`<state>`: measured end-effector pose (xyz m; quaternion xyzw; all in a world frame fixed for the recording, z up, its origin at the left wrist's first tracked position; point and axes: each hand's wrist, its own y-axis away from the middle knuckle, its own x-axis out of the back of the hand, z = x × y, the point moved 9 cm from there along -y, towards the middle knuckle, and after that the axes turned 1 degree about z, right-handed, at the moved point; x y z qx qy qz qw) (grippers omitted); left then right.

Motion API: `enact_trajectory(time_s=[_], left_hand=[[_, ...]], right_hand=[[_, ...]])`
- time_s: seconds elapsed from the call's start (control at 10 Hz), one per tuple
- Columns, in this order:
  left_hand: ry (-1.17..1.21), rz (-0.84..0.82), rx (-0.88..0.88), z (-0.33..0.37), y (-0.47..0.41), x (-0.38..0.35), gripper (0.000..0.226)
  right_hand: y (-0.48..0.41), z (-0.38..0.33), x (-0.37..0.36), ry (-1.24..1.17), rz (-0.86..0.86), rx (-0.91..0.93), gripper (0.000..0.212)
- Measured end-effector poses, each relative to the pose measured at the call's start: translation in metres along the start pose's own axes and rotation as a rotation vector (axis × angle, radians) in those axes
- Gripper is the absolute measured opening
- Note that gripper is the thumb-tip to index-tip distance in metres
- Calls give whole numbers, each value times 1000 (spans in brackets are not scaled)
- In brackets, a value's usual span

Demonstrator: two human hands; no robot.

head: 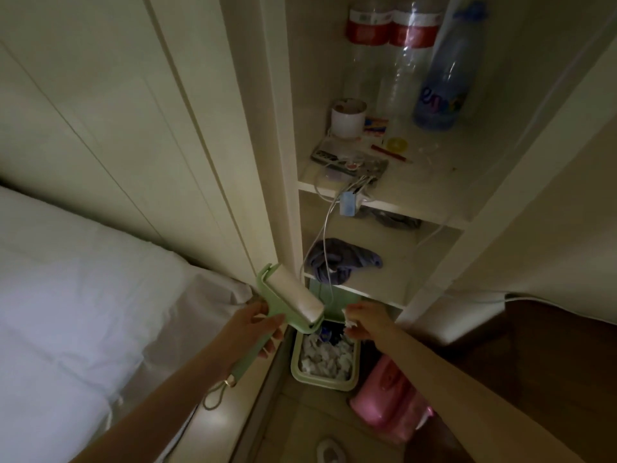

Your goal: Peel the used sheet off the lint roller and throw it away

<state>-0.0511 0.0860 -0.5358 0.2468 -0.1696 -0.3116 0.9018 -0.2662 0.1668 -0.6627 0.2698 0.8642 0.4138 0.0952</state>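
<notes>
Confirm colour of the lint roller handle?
Pale green, the lint roller handle and frame alike, held in the left hand. Head view, the only one.

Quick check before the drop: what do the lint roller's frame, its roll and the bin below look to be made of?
Lint roller frame: likely moulded plastic, matte pale green, one smooth piece with the handle. Roll: looks like layered sticky paper, white with a slight sheen. Bin: apparently plastic too, pale green, with a thick rounded rim; crumpled white scraps fill it. The dim light leaves the finishes uncertain.
</notes>
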Motion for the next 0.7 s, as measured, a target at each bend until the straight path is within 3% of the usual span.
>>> enact_trajectory(time_s=[0.2,0.3,0.4,0.7], left_hand=[[-52,27,94,-44,-42,-1,7],[-36,33,131,-60,-53,-4,4],[-4,37,153,-70,-59,-9,4],[36,20,156,-64,-53,-9,6]], right_hand=[[-59,53,5,36,23,-78,12],[-85,77,12,9,47,-142,25],[-116,98,17,36,33,-155,55],[-72,65,17,-3,31,-100,26]])
